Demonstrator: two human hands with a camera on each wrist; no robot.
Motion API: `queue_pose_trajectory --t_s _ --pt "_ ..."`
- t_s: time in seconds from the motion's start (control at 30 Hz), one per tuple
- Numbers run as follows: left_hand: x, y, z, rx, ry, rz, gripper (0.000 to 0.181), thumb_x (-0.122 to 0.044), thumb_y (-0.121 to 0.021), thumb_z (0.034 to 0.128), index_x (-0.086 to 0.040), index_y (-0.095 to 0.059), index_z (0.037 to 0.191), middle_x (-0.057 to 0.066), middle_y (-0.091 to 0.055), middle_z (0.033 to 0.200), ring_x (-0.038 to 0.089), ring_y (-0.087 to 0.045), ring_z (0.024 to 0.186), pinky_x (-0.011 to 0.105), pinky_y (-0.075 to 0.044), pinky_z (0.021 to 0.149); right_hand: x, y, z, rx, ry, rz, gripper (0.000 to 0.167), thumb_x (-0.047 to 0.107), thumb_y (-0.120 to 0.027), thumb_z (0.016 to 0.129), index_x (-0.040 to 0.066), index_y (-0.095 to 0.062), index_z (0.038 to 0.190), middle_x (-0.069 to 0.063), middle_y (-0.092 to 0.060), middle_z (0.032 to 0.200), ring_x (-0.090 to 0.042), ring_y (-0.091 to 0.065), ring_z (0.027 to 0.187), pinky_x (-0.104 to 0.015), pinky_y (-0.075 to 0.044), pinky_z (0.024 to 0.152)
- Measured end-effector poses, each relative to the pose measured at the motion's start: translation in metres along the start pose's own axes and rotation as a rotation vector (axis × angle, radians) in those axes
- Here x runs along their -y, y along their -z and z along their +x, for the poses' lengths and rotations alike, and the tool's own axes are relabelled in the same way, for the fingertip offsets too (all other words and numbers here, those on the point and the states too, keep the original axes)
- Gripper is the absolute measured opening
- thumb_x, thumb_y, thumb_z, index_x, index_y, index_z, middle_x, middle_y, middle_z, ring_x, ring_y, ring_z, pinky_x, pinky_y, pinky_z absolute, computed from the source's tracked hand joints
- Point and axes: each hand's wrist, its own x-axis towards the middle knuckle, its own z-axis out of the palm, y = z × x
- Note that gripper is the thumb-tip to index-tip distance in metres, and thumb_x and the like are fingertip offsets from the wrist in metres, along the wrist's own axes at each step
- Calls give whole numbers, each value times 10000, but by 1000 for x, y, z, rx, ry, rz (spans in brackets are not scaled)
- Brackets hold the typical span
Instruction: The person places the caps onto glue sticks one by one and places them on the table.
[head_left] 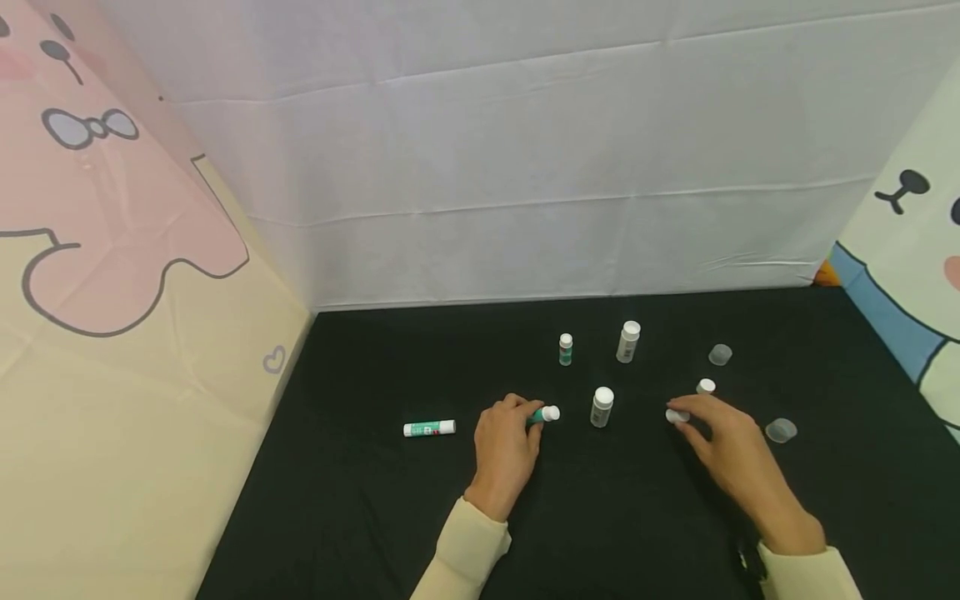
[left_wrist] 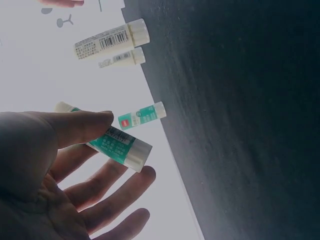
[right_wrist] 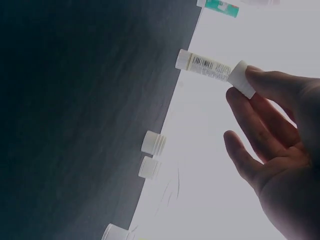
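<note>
My left hand (head_left: 504, 450) pinches a green-and-white glue stick (left_wrist: 117, 146) between thumb and fingers, holding it tilted over the black table; its other fingers are spread in the left wrist view. A plain white cap (right_wrist: 242, 79) is pinched between the thumb and fingertips of my right hand (head_left: 731, 442), above the table's right side. Between the hands, a glue stick with a barcode label (head_left: 602, 408) stands upright. Behind it stand a larger white glue stick (head_left: 627, 343) and a small green one (head_left: 566, 352). Another green glue stick (head_left: 429, 428) lies on its side, left of my left hand.
Just beyond my right hand stands a white cap (head_left: 706, 386). Two translucent caps sit on the right, one farther back (head_left: 720, 355) and one beside the hand (head_left: 782, 431). White cloth (head_left: 480, 167) hangs behind the black table (head_left: 337, 517), with printed cloth at both sides.
</note>
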Motion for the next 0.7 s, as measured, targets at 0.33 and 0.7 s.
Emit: queue_pose_trajectory --t_s 0.33,0.7 --pt "-4 -1 -3 -7 -17 24 203 -120 -897 847 -144 -853 1043 -6 -729 946 180 -675 814 381 -563 846 15 -4 1 -35 54 30 393 -122 -900 710 39 -790 1051 -74 -785 1025 -313 -742 908 -302 -501 839" --pt "-10 -2 -8 2 -47 67 212 -135 -905 839 -159 -855 1044 -21 -722 954 166 -672 829 361 -554 845 34 -12 0 -54 129 111 431 -140 -915 669 53 -798 1037 -54 -784 1060 -282 -737 945 -50 -389 975"
